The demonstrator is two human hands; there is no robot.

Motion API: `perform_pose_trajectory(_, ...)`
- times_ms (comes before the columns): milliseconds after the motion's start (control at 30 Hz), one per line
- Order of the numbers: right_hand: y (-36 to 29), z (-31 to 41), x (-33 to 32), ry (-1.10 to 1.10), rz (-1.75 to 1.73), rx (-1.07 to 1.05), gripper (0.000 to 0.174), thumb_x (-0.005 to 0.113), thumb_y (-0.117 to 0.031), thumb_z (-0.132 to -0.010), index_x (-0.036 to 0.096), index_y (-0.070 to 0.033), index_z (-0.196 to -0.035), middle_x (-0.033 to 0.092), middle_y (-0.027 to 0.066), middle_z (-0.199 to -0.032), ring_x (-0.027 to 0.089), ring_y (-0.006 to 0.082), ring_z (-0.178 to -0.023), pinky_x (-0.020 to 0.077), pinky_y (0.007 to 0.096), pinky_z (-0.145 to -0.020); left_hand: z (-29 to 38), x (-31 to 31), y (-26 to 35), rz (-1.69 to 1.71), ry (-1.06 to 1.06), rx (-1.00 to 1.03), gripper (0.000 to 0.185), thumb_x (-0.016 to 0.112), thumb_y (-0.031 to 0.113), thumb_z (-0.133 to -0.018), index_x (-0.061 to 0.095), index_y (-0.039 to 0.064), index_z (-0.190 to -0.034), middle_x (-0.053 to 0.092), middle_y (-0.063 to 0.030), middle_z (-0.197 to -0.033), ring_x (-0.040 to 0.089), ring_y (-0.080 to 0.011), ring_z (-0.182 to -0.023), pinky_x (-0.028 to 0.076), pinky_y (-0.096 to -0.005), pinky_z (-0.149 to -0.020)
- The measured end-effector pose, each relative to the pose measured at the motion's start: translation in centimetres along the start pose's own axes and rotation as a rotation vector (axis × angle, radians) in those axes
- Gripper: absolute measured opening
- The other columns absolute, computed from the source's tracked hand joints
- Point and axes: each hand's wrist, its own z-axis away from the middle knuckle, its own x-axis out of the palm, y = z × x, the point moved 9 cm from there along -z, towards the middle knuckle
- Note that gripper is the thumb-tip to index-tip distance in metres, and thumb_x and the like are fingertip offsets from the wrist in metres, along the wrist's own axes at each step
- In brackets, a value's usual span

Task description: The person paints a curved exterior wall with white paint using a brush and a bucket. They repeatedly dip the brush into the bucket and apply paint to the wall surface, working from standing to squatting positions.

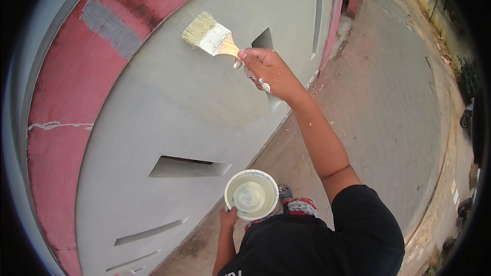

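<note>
A wide paintbrush (209, 35) with pale bristles, a whitish ferrule and a wooden handle is held in my right hand (264, 69). White paint spots my fingers and forearm. The bristles are in front of the grey-white wall (126, 122); whether they touch it I cannot tell. Low down by my waist, my left hand (229, 217) grips the rim of a round white tub (271, 207). Pale, thin liquid lies in the tub, with bluish-white marks showing at its bottom.
A pink border (57, 168) with a grey patch (111, 28) runs along the wall's top. Several slots, such as the slanted recess (188, 168), cut into the wall. Paved ground (387, 122) stretches to the right. My sandalled foot (284, 191) stands near the wall base.
</note>
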Motion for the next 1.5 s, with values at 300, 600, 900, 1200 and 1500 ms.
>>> perform_pose_trajectory(300, 40.0, 5.0, -1.5, 0.093, -0.110, 0.508, 0.044, 0.057, -0.048, -0.101, 0.068, -0.006, -0.093, 0.044, -0.0053, -0.061, 0.035, 0.0066, -0.046, 0.0299, 0.0259, -0.042, 2.2, -1.9, -2.3, 0.023, 0.057, -0.086, 0.022, 0.060, 0.010, -0.083, 0.068, -0.002, -0.100, 0.066, -0.0060, -0.082, 0.063, -0.0137, -0.068, 0.051, -0.0291, -0.054)
perform_pose_trajectory(600, 41.4, 4.8, -4.0, 0.183, 0.252, 0.617, 0.043, 0.062, -0.034, -0.097, 0.066, 0.006, -0.082, 0.054, 0.0082, -0.059, 0.048, 0.0185, -0.045, 0.0387, 0.0379, -0.044, 2.3, -3.1, -3.3, 0.088, 0.104, -0.103, 0.024, 0.060, 0.010, -0.082, 0.067, -0.004, -0.100, 0.065, -0.0065, -0.080, 0.061, -0.0140, -0.064, 0.050, -0.0298, -0.054)
perform_pose_trajectory(900, 3.9, 2.6, 2.8, 0.025, 0.356, 0.163, 0.041, 0.051, -0.032, -0.100, 0.066, 0.003, -0.086, 0.056, 0.0060, -0.065, 0.050, 0.0138, -0.056, 0.0416, 0.0339, -0.054, 0.3, -1.0, -1.7, 0.091, 0.042, -0.041, 0.031, 0.061, 0.013, -0.082, 0.067, -0.003, -0.106, 0.067, -0.0087, -0.085, 0.064, -0.0162, -0.071, 0.053, -0.0316, -0.058)
perform_pose_trajectory(1200, -0.9, 4.2, 5.1, -0.045, 0.057, -0.008, 0.037, 0.052, -0.037, -0.104, 0.065, -0.004, -0.093, 0.039, -0.0069, -0.060, 0.034, 0.0045, -0.051, 0.0279, 0.0243, -0.046, -1.3, 0.6, 0.5, 0.088, -0.082, 0.036, 0.038, 0.060, 0.013, -0.083, 0.065, -0.002, -0.117, 0.068, -0.0116, -0.094, 0.068, -0.0205, -0.078, 0.059, -0.0338, -0.064)
perform_pose_trajectory(1500, 35.6, 8.9, 3.9, 0.077, -0.099, 0.544, 0.038, 0.056, -0.041, -0.102, 0.064, -0.005, -0.093, 0.043, -0.0038, -0.061, 0.035, 0.0083, -0.043, 0.0293, 0.0277, -0.041, -1.8, -3.4, -3.1, 0.079, -0.102, -0.025, 0.037, 0.061, 0.012, -0.083, 0.065, -0.003, -0.117, 0.068, -0.0120, -0.096, 0.068, -0.0215, -0.078, 0.059, -0.0330, -0.063)
